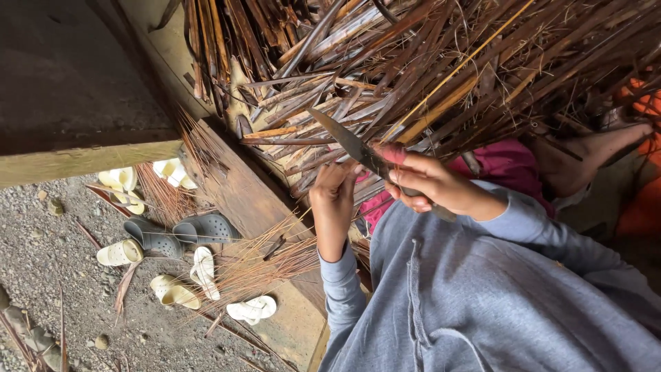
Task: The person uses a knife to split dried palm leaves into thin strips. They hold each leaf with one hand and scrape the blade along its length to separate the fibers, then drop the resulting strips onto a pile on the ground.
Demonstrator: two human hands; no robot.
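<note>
soft, even daylight with no glare, deep shadow at the upper left, sharp focus, slight edge stretching.

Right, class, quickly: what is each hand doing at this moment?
Left hand: closed, pinching a thin leaf strip against the blade.
Right hand: closed around the handle of a knife.

Views: one, from a camera on the person's head.
Facing: down and a bit forward, tilted to one side.
Near: the left hand [334,207], the right hand [430,182] and the grey sleeves are very close.
Far: the gravel ground [48,262] and shoes [155,238] lie well below, at the left.
Top: a pile of dry sticks [441,69] fills it.
</note>
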